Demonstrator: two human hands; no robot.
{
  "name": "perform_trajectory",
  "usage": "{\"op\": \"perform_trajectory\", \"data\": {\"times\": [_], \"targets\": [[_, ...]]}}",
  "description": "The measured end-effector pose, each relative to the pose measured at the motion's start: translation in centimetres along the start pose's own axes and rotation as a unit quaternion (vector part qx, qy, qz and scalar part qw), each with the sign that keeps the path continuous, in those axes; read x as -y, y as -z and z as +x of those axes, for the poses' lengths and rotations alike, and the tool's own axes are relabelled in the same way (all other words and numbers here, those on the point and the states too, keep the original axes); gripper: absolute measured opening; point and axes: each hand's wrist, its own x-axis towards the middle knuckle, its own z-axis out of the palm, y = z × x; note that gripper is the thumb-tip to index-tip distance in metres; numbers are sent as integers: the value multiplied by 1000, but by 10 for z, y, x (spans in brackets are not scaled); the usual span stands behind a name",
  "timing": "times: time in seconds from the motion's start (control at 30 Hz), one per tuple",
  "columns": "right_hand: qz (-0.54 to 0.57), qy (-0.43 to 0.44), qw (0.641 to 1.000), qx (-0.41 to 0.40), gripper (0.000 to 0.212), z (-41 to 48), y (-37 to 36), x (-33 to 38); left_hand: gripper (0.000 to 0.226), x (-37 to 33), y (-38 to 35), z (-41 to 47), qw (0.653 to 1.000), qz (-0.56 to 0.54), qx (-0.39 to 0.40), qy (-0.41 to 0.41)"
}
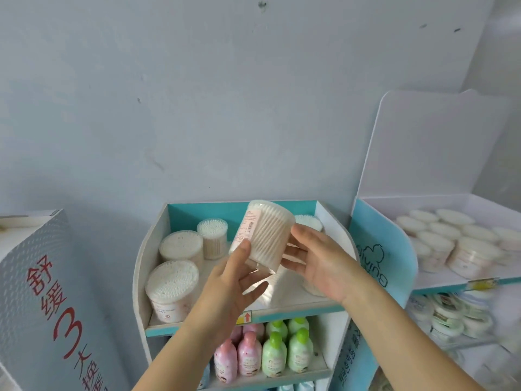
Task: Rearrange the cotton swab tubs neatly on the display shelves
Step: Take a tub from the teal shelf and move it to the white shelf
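Two display stands are set against a pale wall [253, 94]. At the left edge of the frame there is a big grey box [36, 263] with red characters on it. At the right, the white stand [439, 280] carries many low round tubs [451, 235], packed close together on its upper shelf, and flat jars [448, 314] lie on the shelf below.

In the lower centre, the teal stand [197, 213] has a top shelf [284, 304] that is partly filled. Two wide tubs [172, 286] of cotton swabs stand upright at its left side, one behind the other, with a narrow tub [212, 235] just behind them. At the right side of this shelf more tubs are partly hidden by the right grip [318, 261]. Pink bottles [236, 356] and green bottles [287, 348] stand on the shelf underneath.

The held tub [267, 232] is in the air above the middle of the top shelf, a little tilted, its label turned to the left. It sits between both grips. The left grip [234, 280] comes from below, with the thumb on the label side and the fingers curled under the base. The right grip is half open and cups the right wall of the tub, with the thumb high and the fingers lower.
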Motion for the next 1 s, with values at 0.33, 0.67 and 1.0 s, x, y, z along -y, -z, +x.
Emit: {"op": "perform_trajectory", "data": {"times": [0.33,0.67,1.0], "targets": [[-16,20,999,-37,73,-86,110,32,67,57,-122,0,932,287,-20,-222],[0,7,998,-62,60,-184,249,58,87,145,-255,-6,672,576,47,-462],[53,53,994,-77,97,-240,339,68,64,178,-344,-9,925,298,208,-108]]}}
